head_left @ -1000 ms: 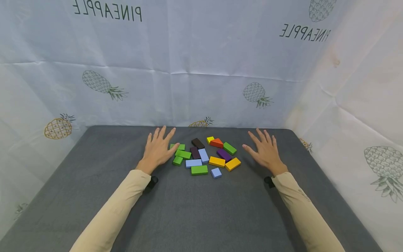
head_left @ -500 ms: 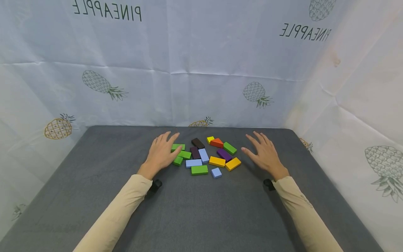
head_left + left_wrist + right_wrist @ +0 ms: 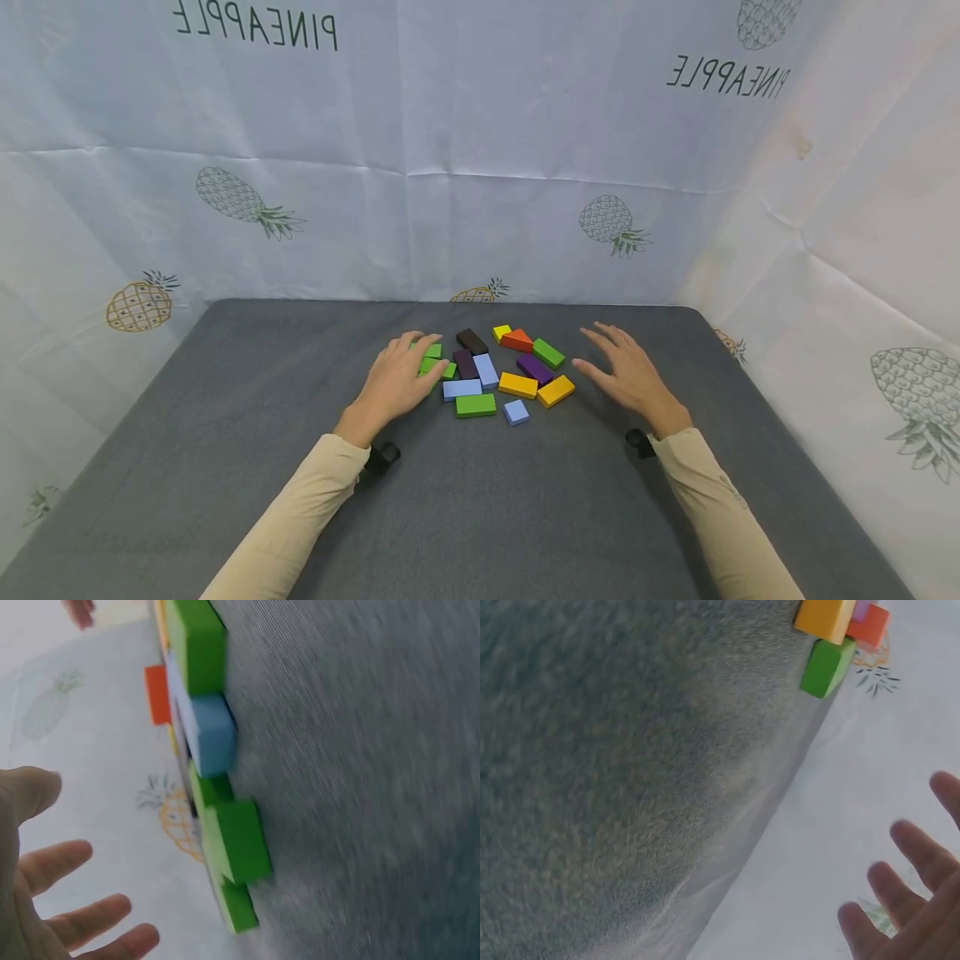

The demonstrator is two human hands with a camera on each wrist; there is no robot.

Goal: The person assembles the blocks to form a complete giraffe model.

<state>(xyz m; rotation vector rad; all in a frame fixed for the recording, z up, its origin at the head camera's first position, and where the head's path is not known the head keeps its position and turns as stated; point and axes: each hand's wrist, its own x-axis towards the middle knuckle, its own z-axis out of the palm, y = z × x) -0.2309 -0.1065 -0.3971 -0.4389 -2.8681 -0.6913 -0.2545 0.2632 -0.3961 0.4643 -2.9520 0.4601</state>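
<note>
My left hand [image 3: 392, 380] hovers over the left end of a loose group of coloured blocks, its fingers spread and slightly bent. Beneath it are green blocks [image 3: 430, 351], partly covered in the head view; the left wrist view shows a green block [image 3: 241, 840] apart from the fingers. Off the group's right side, my right hand [image 3: 628, 377] is held with fingers spread, holding nothing. Nearest to it are a green block [image 3: 548, 353] and a yellow-orange block [image 3: 556, 391]. A purple block [image 3: 534, 369] and a red triangular block [image 3: 517, 339] lie beside these.
Blue blocks [image 3: 462, 389], dark blocks [image 3: 472, 341], a long green block [image 3: 476, 405] and a small blue block [image 3: 516, 412] make up the middle and front of the group. A grey cloth-covered table [image 3: 480, 517] extends towards me. Behind it hangs a white pineapple-print curtain [image 3: 480, 233].
My left hand has moved right and nearer, over the green blocks, its fingers bending more. The right hand has shifted slightly left and nearer. The blocks lie as before.
</note>
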